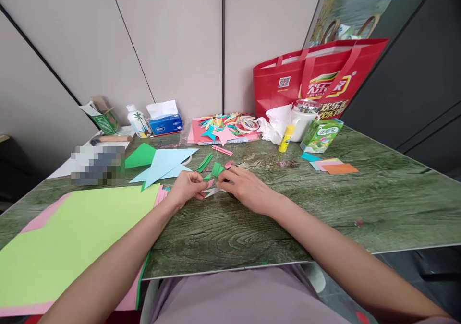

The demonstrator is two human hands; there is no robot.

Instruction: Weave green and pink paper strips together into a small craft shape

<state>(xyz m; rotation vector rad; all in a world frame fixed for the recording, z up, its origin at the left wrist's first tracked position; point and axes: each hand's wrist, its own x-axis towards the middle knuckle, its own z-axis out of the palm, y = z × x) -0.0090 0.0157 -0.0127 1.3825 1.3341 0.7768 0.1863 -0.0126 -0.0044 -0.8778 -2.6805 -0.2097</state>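
My left hand (188, 187) is closed, pinching a small piece of pink paper (210, 184) between thumb and fingertips. Wrapped round the dark handles of a pair of scissors is my right hand (248, 188), mostly hiding them. The silver blades of the scissors (213, 192) point left, close to the pink piece; whether they touch it I cannot tell. Just beyond my fingers lie green paper scraps (217, 169), folded green strips (205, 162) and a folded pink strip (222, 150).
Large yellow-green sheets (82, 233) overhang the near left edge. Light blue paper (169, 163) lies left of centre. Behind stand a tissue pack (165, 124), a bottle (138, 122), a glue stick (286, 138), a white mug (299, 125), a green carton (321, 136) and a red bag (273, 91).
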